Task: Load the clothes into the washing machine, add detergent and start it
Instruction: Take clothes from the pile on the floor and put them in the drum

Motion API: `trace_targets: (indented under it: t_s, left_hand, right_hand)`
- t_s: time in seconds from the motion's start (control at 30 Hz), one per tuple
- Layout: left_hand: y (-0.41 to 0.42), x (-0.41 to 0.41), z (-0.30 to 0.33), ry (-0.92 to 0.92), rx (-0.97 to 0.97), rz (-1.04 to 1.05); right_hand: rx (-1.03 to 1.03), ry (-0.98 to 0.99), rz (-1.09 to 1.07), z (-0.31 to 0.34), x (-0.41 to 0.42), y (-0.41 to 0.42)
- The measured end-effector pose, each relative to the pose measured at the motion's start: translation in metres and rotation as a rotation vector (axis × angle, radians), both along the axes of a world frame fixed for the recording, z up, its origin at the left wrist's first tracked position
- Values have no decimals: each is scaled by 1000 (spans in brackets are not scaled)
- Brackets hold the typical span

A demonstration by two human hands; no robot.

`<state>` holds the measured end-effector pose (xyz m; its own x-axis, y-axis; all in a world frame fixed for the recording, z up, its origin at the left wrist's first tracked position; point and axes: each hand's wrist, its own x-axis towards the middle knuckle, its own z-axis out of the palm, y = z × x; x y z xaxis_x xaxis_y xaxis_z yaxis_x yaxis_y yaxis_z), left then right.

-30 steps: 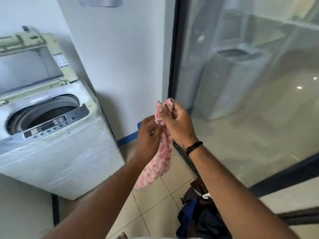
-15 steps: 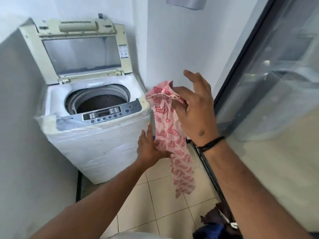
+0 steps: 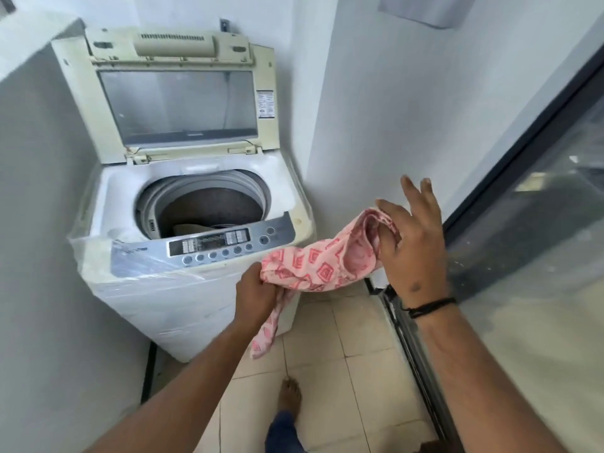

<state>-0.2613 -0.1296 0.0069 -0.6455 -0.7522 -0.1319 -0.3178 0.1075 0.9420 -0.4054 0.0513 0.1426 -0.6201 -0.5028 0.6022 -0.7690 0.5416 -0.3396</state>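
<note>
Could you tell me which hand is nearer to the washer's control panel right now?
Left. The left hand grips the pink cloth just below the control panel; the right hand holds the cloth's other end, off beside the machine.

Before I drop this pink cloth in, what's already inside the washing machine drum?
Inside the dark round drum of the white top-loading washing machine, one pale beige item shows at the bottom. The grey control panel hides the drum's near side.

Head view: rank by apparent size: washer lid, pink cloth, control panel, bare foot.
1. washer lid
2. pink cloth and control panel: look alike, and the cloth is nearer the camera, so unranked
3. bare foot
</note>
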Motion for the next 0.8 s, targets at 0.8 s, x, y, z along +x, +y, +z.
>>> trace_targets:
  t_s: [0.8]
  left_hand:
    - [-286,-49,173,654,-313,91]
  right_hand:
    - [-481,-151,467,-38,-38,-398]
